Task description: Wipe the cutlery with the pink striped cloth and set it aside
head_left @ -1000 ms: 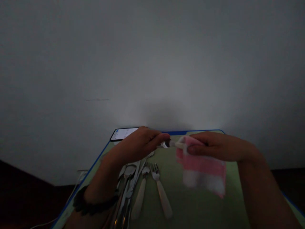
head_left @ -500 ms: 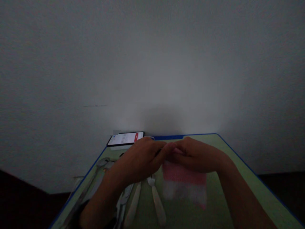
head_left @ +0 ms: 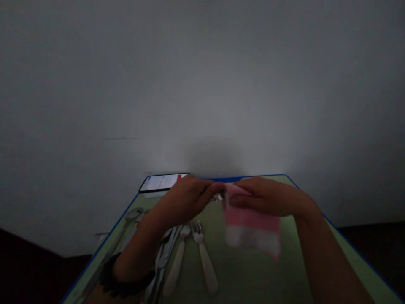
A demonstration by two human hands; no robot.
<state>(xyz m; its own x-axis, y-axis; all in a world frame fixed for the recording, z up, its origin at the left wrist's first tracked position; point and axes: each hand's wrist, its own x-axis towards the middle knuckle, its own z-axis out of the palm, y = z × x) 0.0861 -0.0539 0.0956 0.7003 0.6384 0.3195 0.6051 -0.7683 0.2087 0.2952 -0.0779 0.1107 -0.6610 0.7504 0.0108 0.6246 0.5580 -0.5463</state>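
My right hand [head_left: 261, 196] is closed on a pink and white cloth [head_left: 253, 223], which hangs down over the table with its white band lowest. My left hand [head_left: 191, 196], with a dark band at the wrist, is closed on a small shiny metal piece [head_left: 217, 197]. Only a bit of that piece shows between the hands, so its kind is hidden. The left fingertips meet the cloth's upper left edge. Below the hands lie a fork [head_left: 205, 257] with a pale handle and another pale-handled utensil [head_left: 177, 261], its head partly out of sight.
Several metal utensils [head_left: 163, 264], including a spoon [head_left: 133, 212], lie along the table's left side, partly under my left forearm. A phone with a lit screen [head_left: 161, 182] rests at the back left. The green table [head_left: 249, 278] has a blue edge and meets a grey wall.
My hands have drawn slightly apart, uncovering the shiny metal piece and more of the cloth. The cloth has risen a little. The fork's tines now show below my left hand.
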